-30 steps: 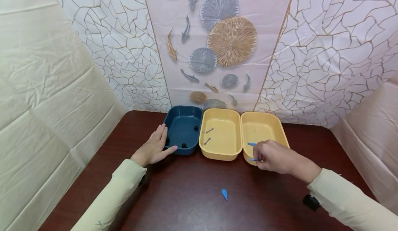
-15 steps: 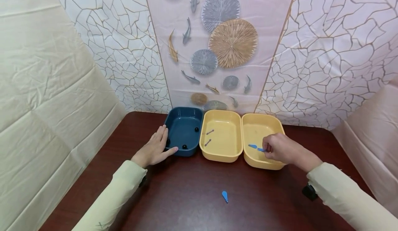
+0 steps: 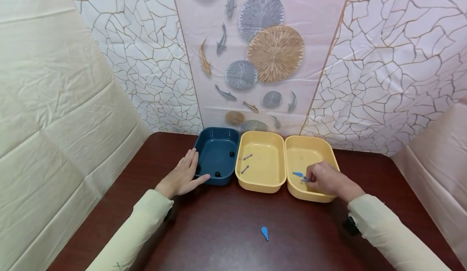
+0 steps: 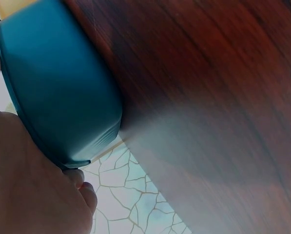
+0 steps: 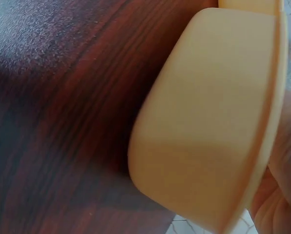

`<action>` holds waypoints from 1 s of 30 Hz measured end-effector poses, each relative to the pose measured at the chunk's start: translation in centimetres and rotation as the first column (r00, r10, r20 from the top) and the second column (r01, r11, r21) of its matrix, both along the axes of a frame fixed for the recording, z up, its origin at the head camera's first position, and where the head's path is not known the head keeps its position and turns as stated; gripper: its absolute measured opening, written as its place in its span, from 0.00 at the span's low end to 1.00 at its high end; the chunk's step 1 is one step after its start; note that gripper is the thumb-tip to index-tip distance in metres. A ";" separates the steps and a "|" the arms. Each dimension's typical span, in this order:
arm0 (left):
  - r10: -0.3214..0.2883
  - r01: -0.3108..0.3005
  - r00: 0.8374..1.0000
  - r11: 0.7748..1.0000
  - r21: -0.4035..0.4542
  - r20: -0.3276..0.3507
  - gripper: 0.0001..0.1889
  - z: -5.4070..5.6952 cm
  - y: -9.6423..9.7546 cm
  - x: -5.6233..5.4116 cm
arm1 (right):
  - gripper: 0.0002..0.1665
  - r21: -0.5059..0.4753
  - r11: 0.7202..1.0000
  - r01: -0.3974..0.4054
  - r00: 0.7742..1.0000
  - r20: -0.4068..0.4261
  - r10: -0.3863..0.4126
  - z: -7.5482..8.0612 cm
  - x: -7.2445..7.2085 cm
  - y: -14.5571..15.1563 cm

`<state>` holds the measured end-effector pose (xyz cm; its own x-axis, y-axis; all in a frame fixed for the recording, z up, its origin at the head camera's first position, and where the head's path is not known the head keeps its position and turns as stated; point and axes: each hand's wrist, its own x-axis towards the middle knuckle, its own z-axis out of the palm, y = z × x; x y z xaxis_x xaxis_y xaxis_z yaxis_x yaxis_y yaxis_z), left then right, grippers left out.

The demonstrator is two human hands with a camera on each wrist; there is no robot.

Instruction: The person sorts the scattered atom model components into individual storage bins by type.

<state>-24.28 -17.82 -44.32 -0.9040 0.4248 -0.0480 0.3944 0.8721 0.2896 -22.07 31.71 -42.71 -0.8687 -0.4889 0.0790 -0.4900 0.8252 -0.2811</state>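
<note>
My left hand (image 3: 181, 176) rests with straight fingers on the left rim of the dark blue tray (image 3: 216, 140), the thumb reaching along its near edge. Inside that tray lie small black balls (image 3: 217, 174). Down in the right yellow tray (image 3: 312, 196), my right hand (image 3: 326, 178) has curled fingers pinching a blue teardrop-shaped piece (image 3: 305, 179), mostly hidden by the fingertips. Close beside it in the tray lies another blue piece (image 3: 297, 174) of this shape. A loose blue teardrop-shaped piece (image 3: 264, 233) lies on the table in front.
Between the other two trays stands the middle yellow tray (image 3: 260, 188), holding two small purple dumbbell-shaped sticks (image 3: 247, 157). All three trays stand in a row on the dark wooden table (image 3: 219, 226). A patterned cloth (image 3: 255, 100) hangs behind the table.
My right hand has moved from the near left rim of the right yellow tray to inside it, carrying the blue piece lower. My left hand keeps its place on the blue tray.
</note>
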 end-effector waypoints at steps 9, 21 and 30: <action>-0.008 0.008 1.000 1.000 0.000 -0.005 0.54 0.0 0.0 0.0 | 0.06 0.031 0.999 0.032 0.999 0.007 -0.032 1.6 0.4 0.4; -0.002 0.002 1.000 1.000 -0.004 -0.022 0.54 0.0 0.0 -0.1 | 0.11 0.023 0.994 -0.109 0.989 -0.095 0.111 5.3 2.8 -1.8; -0.006 0.005 1.000 1.000 -0.003 -0.021 0.54 -0.2 -0.1 -0.2 | 0.11 0.018 0.976 -0.218 0.963 -0.161 0.218 6.5 5.0 -4.4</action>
<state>-24.44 -17.89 -44.56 -0.9025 0.4296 -0.0305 0.4051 0.8708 0.2787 -17.12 27.28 -36.24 -0.7167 -0.6654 0.2087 -0.6970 0.6931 -0.1838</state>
